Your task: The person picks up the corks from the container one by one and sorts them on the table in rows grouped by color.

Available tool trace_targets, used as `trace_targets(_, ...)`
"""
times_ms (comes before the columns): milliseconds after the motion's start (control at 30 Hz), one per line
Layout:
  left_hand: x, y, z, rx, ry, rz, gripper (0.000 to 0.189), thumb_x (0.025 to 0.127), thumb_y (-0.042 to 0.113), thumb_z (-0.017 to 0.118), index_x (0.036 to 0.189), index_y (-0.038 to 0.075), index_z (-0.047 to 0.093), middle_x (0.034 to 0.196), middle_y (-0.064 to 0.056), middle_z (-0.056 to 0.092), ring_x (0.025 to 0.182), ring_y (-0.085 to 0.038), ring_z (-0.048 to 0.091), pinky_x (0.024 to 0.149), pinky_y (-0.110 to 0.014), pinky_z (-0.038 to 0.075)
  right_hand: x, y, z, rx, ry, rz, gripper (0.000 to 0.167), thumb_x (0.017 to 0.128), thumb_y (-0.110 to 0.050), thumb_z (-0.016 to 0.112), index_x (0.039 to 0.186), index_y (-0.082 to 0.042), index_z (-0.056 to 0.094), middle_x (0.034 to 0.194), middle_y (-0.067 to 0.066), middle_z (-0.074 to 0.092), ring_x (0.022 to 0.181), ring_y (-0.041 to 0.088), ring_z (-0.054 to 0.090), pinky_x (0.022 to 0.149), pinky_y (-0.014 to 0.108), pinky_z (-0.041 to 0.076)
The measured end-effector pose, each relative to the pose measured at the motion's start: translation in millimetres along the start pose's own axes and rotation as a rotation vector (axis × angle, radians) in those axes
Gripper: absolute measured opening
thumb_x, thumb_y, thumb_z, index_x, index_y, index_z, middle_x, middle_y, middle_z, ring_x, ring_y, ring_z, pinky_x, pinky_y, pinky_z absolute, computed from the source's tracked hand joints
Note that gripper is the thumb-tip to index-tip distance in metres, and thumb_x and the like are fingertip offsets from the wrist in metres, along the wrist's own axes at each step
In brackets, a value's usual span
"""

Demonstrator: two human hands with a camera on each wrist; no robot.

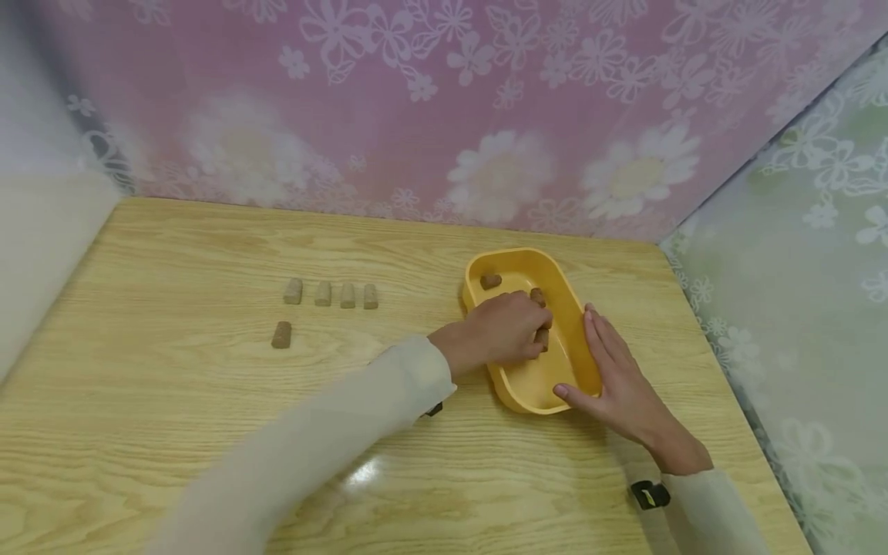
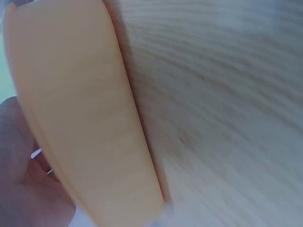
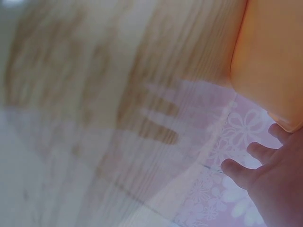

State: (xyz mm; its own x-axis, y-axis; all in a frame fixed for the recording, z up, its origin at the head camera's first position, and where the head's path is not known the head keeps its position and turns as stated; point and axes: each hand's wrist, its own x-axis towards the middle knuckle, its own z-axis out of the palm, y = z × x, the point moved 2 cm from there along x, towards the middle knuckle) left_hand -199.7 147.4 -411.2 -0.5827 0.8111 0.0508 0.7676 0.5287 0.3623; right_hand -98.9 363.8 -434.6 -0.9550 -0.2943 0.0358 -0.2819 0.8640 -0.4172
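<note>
A yellow tray [image 1: 519, 398] stands on the wooden table, angled, with brown cork-like stubs inside. My left hand [image 1: 501, 330] reaches in over its left rim, fingers curled down, and pinches a brown stub [image 1: 542, 340] at the fingertips. Just beyond the knuckles lies another brown stub [image 1: 537, 296], and a third brown stub [image 1: 491, 281] is at the tray's far end. My right hand [image 1: 627, 393] rests against the near right corner, straight fingers along the outside and thumb over the rim. In the left wrist view, the tray wall [image 2: 85, 109] hides the stubs.
Several paler stubs [image 1: 322, 294] stand in a row on the table [image 1: 173, 370], left of the tray. A single brown stub [image 1: 281, 335] sits nearer me, below that row. Flower-patterned wall coverings [image 1: 416, 116] rise behind the table and on its right.
</note>
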Motion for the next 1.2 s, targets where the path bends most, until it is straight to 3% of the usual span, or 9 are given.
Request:
trace_targets(133,-8.7,-6.9,-9.1,-0.008,0.009,0.025,0.007,0.107,0.027,0.07,0.1,0.027,0.071,0.105,0.013,0.073,0.102,-0.012,0.064,0.111,-0.042,0.04,-0.8,-1,-1,-0.006,-0.005,0.021,0.118,0.095,-0.048,0.081,0.176,-0.01,0.004,0.185,0.012,0.005,0.169,0.045,0.009,0.138,0.062,0.011)
trace_targets(267,-19.4,-15.8,-18.2,-0.046,0.018,0.047,0.008,0.108,0.026,0.069,0.1,0.024,0.07,0.11,0.009,0.075,0.108,-0.015,0.064,0.105,-0.031,0.049,-1.2,-1,-2,-0.009,-0.007,0.031,0.119,0.094,-0.048,0.081,0.176,-0.01,0.004,0.185,0.012,0.005,0.169,0.045,0.009,0.137,0.065,0.012)
trace_targets(400,-33.8,-24.2,-27.9,-0.08,0.023,0.052,0.008,0.108,0.025,0.068,0.1,0.027,0.07,0.114,0.01,0.073,0.112,-0.014,0.062,0.105,-0.031,0.048,-1.7,-1,-2,-0.001,-0.008,0.023,0.118,0.094,-0.046,0.082,0.176,-0.011,0.004,0.185,0.012,0.005,0.169,0.045,0.009,0.137,0.064,0.012)
trace_targets(533,-49.5,-30.3,-39.0,-0.12,0.028,0.065,0.007,0.108,0.025,0.068,0.103,0.028,0.07,0.115,0.011,0.071,0.111,-0.014,0.06,0.096,-0.031,0.052,-1.8,0,-2,0.001,-0.009,0.02,0.118,0.095,-0.046,0.082,0.176,-0.011,0.003,0.185,0.011,0.004,0.169,0.045,0.008,0.138,0.062,0.01)
trace_targets(600,-57.3,-33.8,-44.4,-0.126,0.034,0.066,0.007,0.109,0.024,0.068,0.103,0.027,0.071,0.12,0.01,0.072,0.121,-0.014,0.062,0.106,-0.032,0.052,-1.9,0,-2,-0.001,-0.014,0.025,0.118,0.095,-0.047,0.081,0.176,-0.012,0.002,0.185,0.011,0.003,0.169,0.044,0.008,0.138,0.061,0.009)
trace_targets(767,-78.4,-49.8,-52.7,-0.122,0.048,0.024,0.008,0.109,0.025,0.067,0.112,0.024,0.074,0.127,0.008,0.073,0.127,-0.018,0.063,0.114,-0.036,0.05,-1.1,0,-2,0.003,-0.026,0.04,0.119,0.095,-0.047,0.081,0.176,-0.013,0.001,0.185,0.01,0.002,0.17,0.044,0.006,0.138,0.062,0.008)
trace_targets(867,-94.4,-62.3,-56.5,-0.123,0.066,-0.007,0.012,0.108,0.026,0.069,0.118,0.021,0.074,0.126,0.007,0.075,0.122,-0.018,0.063,0.108,-0.036,0.053,0.0,-1,-2,0.008,-0.027,0.038,0.118,0.095,-0.047,0.081,0.176,-0.012,0.002,0.185,0.01,0.002,0.17,0.043,0.006,0.138,0.063,0.009)
trace_targets(1033,-122.2,-80.9,-60.1,-0.113,0.086,-0.031,0.004,0.106,0.024,0.07,0.106,0.023,0.074,0.123,0.004,0.076,0.123,-0.021,0.066,0.107,-0.04,0.055,1.3,-4,-3,0.007,-0.028,0.029,0.118,0.096,-0.048,0.081,0.176,-0.011,0.003,0.185,0.012,0.003,0.17,0.043,0.006,0.137,0.064,0.011)
trace_targets(1200,-142.9,-96.1,-60.5,-0.081,0.099,-0.067,0.02,0.105,0.026,0.073,0.122,0.015,0.078,0.13,-0.001,0.077,0.126,-0.026,0.067,0.111,-0.045,0.056,0.5,-4,-3,0.0,-0.031,0.04,0.118,0.096,-0.048,0.08,0.176,-0.011,0.002,0.185,0.011,0.003,0.17,0.043,0.006,0.138,0.063,0.009)
